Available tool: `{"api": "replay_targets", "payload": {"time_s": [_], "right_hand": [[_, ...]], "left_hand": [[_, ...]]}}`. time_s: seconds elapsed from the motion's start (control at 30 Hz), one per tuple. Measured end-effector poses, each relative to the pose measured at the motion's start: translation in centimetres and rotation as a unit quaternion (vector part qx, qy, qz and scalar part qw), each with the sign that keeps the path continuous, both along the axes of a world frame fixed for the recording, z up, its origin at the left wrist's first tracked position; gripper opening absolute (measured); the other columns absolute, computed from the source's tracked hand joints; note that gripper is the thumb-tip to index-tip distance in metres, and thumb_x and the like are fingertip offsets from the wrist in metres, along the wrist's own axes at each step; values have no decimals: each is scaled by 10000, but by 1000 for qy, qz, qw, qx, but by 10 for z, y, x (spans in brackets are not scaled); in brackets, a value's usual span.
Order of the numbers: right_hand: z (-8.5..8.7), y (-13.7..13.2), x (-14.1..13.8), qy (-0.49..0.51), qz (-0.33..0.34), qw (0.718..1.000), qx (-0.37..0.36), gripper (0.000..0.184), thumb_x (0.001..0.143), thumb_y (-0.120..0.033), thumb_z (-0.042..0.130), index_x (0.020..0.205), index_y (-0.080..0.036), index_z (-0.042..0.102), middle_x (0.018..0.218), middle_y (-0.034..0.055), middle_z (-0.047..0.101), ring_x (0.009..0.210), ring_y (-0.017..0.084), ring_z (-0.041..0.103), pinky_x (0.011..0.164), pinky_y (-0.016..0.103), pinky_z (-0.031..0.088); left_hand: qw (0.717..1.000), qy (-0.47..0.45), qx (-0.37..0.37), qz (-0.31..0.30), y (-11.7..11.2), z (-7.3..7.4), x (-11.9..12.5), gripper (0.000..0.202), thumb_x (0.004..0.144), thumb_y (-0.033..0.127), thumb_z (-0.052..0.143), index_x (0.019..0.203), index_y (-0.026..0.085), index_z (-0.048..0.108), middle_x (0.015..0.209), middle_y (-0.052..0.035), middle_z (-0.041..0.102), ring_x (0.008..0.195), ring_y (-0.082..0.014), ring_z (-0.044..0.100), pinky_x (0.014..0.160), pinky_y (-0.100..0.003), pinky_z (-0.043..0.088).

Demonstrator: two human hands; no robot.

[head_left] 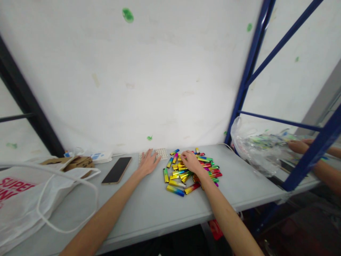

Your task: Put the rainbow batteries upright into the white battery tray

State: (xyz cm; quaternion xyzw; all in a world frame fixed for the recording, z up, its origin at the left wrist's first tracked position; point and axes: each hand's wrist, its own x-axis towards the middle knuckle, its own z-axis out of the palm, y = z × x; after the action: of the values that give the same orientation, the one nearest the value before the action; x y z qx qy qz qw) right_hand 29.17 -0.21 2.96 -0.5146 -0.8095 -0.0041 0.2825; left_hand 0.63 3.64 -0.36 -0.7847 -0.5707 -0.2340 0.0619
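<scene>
My left hand [149, 162] lies with fingers spread on a pale tray [162, 153] with rows of small holes, close to the wall. Part of the tray is covered by the hand. My right hand [190, 160] reaches into a loose pile of shiny lighters [183, 175], gold blending into blue, red, green and purple. Its fingers curl down among them, and what they grip, if anything, is hidden. One gold-and-blue lighter [175, 190] lies at the pile's front edge.
A phone [117, 170] lies left of my left hand. Further left are a white bag [32, 199], cardboard [77, 161] and a looping white cable [94, 199]. Blue rack posts [241, 92] stand to the right, with a clear plastic bag [247, 149] and another person's hands [298, 145] beyond.
</scene>
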Motion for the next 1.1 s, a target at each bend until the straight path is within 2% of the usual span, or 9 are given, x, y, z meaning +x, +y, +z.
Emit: {"api": "replay_targets", "payload": {"time_s": [0.13,0.3,0.43,0.6,0.73,0.83,0.97,1.03,1.1], "right_hand": [[1,4,10,-3,-38,999,-9,278,1078,-244,470,1030,-139,723,1056,120,725,1065,215,641,975,305,439],[2,6,19,1,-85,996,-18,252,1065,-251,491,1084,-143,717,1116,135,722,1084,228,639,977,313,439],[-1,3,14,-5,-53,998,-19,223,1054,-244,512,1123,-150,702,1132,126,712,1094,217,634,990,307,437],[-7,-1,1,-25,-15,999,-22,238,1060,-272,515,1175,-165,694,1157,119,697,1134,217,621,1017,323,438],[-6,-3,-1,-25,-2,999,-23,243,1067,-280,507,1171,-177,701,1162,116,694,1156,217,613,1031,331,439],[-3,-3,2,-15,6,1000,-17,246,1069,-272,505,1154,-167,711,1163,121,694,1174,214,606,1043,322,432],[0,-3,3,-14,-4,1000,-19,238,1065,-258,517,1142,-153,716,1151,127,697,1162,212,612,1043,315,432],[-1,-3,1,-18,0,1000,-24,232,1064,-258,518,1120,-154,718,1141,122,694,1135,206,621,1032,309,438],[-3,-3,-2,-21,8,999,-24,230,1063,-254,517,1102,-151,718,1128,118,693,1109,202,627,1027,309,442]], "left_hand": [[997,55,51,17,-11,8,-10,512,1045,460,409,1437,175,574,1578,-216,467,1514,-385,368,1231,-670,216],[991,124,36,41,-37,12,-20,539,996,436,499,1448,153,572,1559,-243,479,1497,-419,386,1226,-667,230],[990,135,25,31,-61,12,-13,567,992,411,499,1486,134,536,1572,-259,464,1501,-435,376,1221,-678,223],[992,121,26,24,-74,16,-13,553,966,406,528,1467,175,551,1567,-222,491,1507,-435,365,1223,-673,222],[994,105,-16,41,-92,16,-27,504,981,383,473,1407,142,594,1451,-232,586,1405,-414,494,1158,-600,381],[993,111,-31,-1,-121,13,-32,481,991,379,459,1384,159,627,1302,-200,665,1290,-389,569,1091,-528,467],[995,87,-15,-48,-154,8,-34,428,985,411,497,1347,260,669,1240,-152,689,1231,-374,579,1049,-519,494],[996,82,-12,-45,-151,10,-35,416,980,406,508,1332,265,680,1268,-156,676,1230,-373,579,1052,-523,490],[994,102,-23,-31,-133,18,-34,427,974,393,518,1332,227,682,1300,-178,657,1249,-379,572,1053,-521,489]]}}
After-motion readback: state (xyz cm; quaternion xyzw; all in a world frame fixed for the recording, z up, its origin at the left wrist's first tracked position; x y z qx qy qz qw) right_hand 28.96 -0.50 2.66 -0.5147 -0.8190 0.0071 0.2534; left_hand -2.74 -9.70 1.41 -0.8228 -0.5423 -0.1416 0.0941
